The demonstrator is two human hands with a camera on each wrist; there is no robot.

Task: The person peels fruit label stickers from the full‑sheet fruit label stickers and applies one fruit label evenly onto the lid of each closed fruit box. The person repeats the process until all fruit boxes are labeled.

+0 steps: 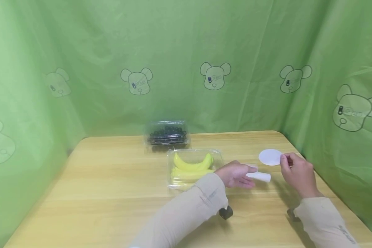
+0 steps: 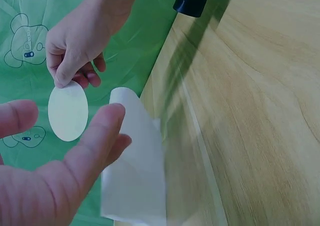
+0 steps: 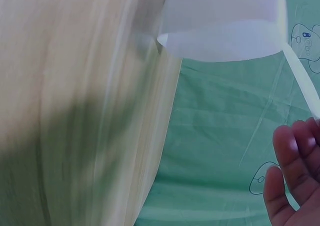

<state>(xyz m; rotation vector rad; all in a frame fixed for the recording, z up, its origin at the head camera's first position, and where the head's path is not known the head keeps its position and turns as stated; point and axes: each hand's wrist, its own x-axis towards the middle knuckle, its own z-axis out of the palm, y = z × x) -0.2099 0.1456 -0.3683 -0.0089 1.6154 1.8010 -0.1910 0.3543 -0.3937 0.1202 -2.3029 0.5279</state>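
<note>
My right hand (image 1: 300,175) pinches a thin white oval sticker (image 1: 269,157) by its edge, above the right side of the table. The sticker's flat face shows in the left wrist view, below the right thumb and fingers. Left of it, my left hand (image 1: 235,175) reaches in with fingers loosely extended and thumb apart. Just beyond those fingers is a curled white paper sheet (image 2: 135,161), rolled into a tube at one edge. In the right wrist view the sheet (image 3: 225,25) hangs over the table edge's line, and the right fingers (image 3: 295,156) show at the lower right.
A clear plastic box (image 1: 218,156) with yellow bananas (image 1: 192,167) stands beside the left hand. Behind it, another clear box (image 1: 170,123) holds dark grapes (image 1: 167,132). Green curtains (image 1: 179,41) surround the wooden table (image 1: 105,189).
</note>
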